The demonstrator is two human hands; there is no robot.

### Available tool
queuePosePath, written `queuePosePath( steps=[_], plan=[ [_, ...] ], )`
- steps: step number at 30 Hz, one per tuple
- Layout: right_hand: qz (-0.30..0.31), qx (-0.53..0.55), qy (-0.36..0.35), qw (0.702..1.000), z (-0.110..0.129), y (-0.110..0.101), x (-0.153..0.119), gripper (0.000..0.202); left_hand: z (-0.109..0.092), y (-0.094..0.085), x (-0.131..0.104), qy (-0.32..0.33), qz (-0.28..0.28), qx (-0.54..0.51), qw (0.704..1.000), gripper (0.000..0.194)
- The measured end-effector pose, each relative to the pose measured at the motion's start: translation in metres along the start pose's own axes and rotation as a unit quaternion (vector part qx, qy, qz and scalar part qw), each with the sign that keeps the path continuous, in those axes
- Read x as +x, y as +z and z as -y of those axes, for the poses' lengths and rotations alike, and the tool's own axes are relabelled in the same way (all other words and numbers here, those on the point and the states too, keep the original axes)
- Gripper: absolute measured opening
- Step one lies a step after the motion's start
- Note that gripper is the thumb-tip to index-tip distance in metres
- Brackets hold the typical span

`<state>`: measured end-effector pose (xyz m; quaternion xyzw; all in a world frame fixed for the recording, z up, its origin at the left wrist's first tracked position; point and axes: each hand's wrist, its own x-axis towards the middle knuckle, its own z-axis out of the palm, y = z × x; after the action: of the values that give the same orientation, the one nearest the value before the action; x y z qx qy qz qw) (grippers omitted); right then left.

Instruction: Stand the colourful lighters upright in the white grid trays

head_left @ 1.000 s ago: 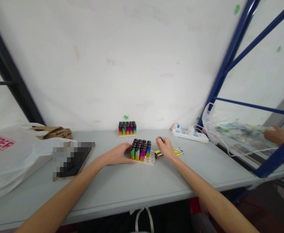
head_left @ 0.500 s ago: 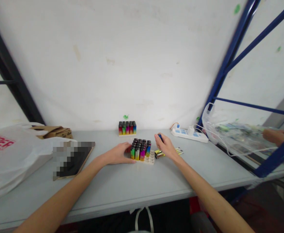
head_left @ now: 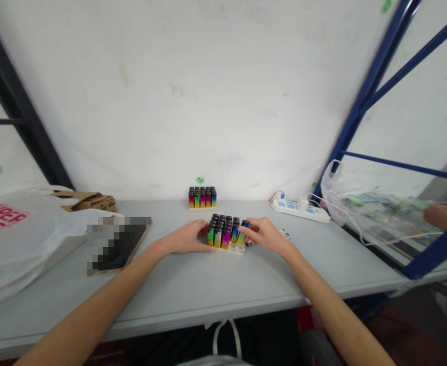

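Note:
A white tray (head_left: 239, 250) on the table carries several upright lighters (head_left: 218, 237) with black tops and rainbow-coloured bodies. My left hand (head_left: 188, 237) is wrapped around the left side of this tray, thumb along its front edge. At the tray's right side, my right hand (head_left: 265, 234) pinches a blue-and-yellow lighter (head_left: 242, 234), slightly tilted over the right end beside the standing ones. A few loose lighters (head_left: 285, 234) lie on the table behind my right hand, mostly covered by it.
Against the wall stands another block of lighters (head_left: 202, 198). A white power strip (head_left: 301, 210) lies at the back right. To the left are a dark tablet-like device (head_left: 122, 246) and a white plastic bag (head_left: 36, 239). Beyond the blue frame (head_left: 355, 117), another person's hand (head_left: 442, 218) shows near a clear bag.
My right hand has moved from above the loose lighters left and down to the tray, bringing a lighter to its right end. My left hand has stayed at the tray.

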<state>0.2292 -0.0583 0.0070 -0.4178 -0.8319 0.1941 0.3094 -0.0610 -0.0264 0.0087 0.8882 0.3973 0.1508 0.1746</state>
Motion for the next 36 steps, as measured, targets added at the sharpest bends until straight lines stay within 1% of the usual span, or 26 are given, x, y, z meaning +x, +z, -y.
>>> queuePosePath(
  steps=[3,8,13,15,18,20,22,24,25,26,28,30,32,34,36],
  plan=[
    [0.013,0.031,0.001,0.999,0.003,0.006,-0.001,0.044,0.001,0.001,0.000,0.010,-0.002,-0.009,1.000,0.065],
    [0.030,0.020,-0.007,0.999,0.006,0.012,0.000,0.041,0.002,0.002,-0.001,0.023,-0.010,-0.012,1.000,0.064],
    [0.032,-0.062,-0.031,0.997,0.005,0.016,0.002,0.042,0.001,0.001,-0.001,0.019,-0.015,-0.021,0.999,0.064],
    [0.038,-0.107,-0.031,0.993,0.006,0.018,0.004,0.044,0.001,0.001,0.000,0.019,-0.013,-0.018,1.000,0.064],
    [0.028,-0.176,-0.035,0.983,0.007,0.015,0.007,0.049,0.001,0.001,0.000,0.017,-0.011,-0.014,1.000,0.063],
    [0.029,-0.152,-0.029,0.987,0.003,0.005,0.008,0.051,0.001,0.001,0.000,0.018,-0.012,-0.014,1.000,0.062],
    [0.026,-0.081,-0.007,0.996,-0.005,-0.014,0.005,0.051,0.001,0.001,0.000,0.021,-0.014,-0.010,1.000,0.063],
    [-0.015,-0.037,0.014,0.999,-0.016,-0.038,-0.003,0.050,0.001,0.002,0.001,0.020,-0.015,0.001,1.000,0.064],
    [-0.029,-0.029,0.024,0.999,-0.023,-0.049,-0.009,0.046,0.001,0.003,0.001,0.018,-0.017,0.007,1.000,0.065],
    [-0.032,-0.036,0.038,0.998,-0.030,-0.060,-0.015,0.042,0.001,0.004,0.001,0.016,-0.020,0.011,1.000,0.066],
    [-0.003,-0.056,0.086,0.995,-0.043,-0.077,-0.030,0.042,0.002,0.005,0.002,0.014,-0.026,0.016,0.999,0.068],
    [0.036,-0.064,0.113,0.991,-0.054,-0.085,-0.046,0.043,0.002,0.007,0.002,0.013,-0.025,0.019,0.999,0.070],
    [0.065,-0.057,0.112,0.990,-0.063,-0.086,-0.060,0.044,0.003,0.009,0.002,0.012,-0.023,0.029,0.999,0.069],
    [0.070,-0.049,0.100,0.991,-0.068,-0.084,-0.070,0.041,0.005,0.011,0.002,0.011,-0.028,0.040,0.999,0.066],
    [0.057,-0.053,0.087,0.993,-0.070,-0.081,-0.075,0.036,0.005,0.012,0.002,0.012,-0.038,0.044,0.998,0.065]
  ],
)
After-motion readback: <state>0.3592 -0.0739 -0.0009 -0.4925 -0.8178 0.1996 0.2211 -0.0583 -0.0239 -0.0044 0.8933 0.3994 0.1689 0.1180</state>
